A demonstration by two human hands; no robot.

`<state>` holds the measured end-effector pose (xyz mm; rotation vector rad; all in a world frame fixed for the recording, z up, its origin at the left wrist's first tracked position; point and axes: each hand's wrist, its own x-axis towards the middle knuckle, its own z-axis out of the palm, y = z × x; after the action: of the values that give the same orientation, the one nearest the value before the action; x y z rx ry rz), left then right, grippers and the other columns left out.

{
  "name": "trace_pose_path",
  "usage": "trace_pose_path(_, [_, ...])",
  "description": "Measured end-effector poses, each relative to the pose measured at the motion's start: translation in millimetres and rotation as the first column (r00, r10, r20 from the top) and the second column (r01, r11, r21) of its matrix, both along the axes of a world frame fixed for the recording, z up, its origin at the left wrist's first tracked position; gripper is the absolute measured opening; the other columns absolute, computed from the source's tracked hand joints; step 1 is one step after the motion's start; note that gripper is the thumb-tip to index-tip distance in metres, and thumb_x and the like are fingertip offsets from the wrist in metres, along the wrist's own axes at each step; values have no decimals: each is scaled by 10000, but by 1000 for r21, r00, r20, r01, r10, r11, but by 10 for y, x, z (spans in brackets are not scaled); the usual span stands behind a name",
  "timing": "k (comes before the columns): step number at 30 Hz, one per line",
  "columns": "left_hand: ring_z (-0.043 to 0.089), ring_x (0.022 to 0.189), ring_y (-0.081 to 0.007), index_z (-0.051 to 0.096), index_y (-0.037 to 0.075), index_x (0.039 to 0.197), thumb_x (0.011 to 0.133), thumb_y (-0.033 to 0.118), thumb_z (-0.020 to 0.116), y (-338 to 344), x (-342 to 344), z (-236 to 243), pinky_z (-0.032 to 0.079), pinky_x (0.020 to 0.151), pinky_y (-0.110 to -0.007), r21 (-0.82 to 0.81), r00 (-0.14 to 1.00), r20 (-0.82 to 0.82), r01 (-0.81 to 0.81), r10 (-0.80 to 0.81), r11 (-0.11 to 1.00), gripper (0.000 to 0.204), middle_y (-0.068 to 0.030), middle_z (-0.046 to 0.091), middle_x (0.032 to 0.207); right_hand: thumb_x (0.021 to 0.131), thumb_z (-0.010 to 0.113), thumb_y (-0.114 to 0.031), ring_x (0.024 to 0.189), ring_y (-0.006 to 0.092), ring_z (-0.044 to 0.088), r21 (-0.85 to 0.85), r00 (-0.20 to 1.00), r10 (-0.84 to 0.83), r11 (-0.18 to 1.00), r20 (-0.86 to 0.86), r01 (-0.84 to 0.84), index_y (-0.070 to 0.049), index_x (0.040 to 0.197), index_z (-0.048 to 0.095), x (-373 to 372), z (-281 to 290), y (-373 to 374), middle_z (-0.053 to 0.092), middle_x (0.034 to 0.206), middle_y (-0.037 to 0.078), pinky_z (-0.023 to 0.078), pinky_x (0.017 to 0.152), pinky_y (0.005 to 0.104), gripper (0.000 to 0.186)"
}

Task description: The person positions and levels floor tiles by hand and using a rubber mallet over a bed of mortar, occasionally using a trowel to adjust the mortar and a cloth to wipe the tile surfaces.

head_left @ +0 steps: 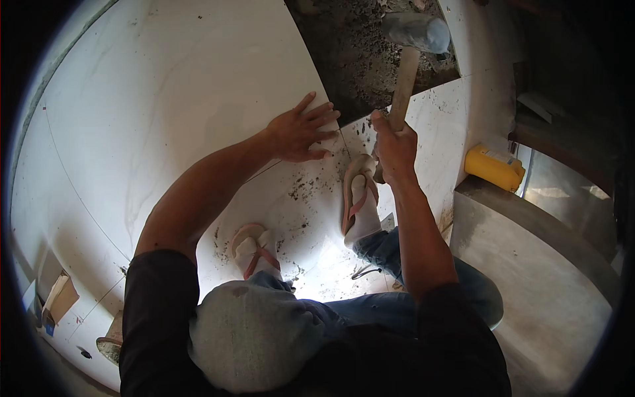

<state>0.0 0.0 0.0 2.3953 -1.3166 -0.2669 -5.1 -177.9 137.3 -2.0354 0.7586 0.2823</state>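
My left hand (301,134) lies flat with fingers spread on a large white marbled tile (198,66), close to its right corner. In my right hand (397,151) is a mallet (405,86) with a pale wooden handle and a thick grey head, whitish on its face. The mallet's head is raised over a rectangular gap of dark, rough mortar (350,53) bordered by tiles. Crumbs of mortar are scattered on the near tile (264,192) around my sandalled feet.
On the right, a yellow plastic jug (493,169) lies on the edge of a curved grey concrete ledge (529,225). A cardboard piece (59,298) and a partly hidden round-rimmed container (109,344) are at the lower left.
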Motion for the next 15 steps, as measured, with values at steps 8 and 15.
trace_pose_path(8, [141, 1440, -217, 437, 246, 1392, 956, 544, 279, -58, 138, 6, 6, 1170, -517, 13, 994, 12, -111, 111, 994, 551, -50, 246, 1534, 832, 696, -355, 642, 155, 529, -125, 991, 134, 983, -6, -134, 40, 796, 619, 173, 1, 178, 579, 671, 74, 436, 618, 330, 404])
trace_pose_path(15, [101, 1449, -232, 273, 249, 1476, 927, 582, 350, 522, 208, 23, 1, 1152, -545, 121, 798, 96, -603, 595, 788, 647, -42, 172, 1562, 832, 701, -373, 589, 159, 522, -119, 982, 178, 978, 56, -170, 33, 737, 600, 266, -24, 365, 546, 596, 51, 436, 591, 338, 429])
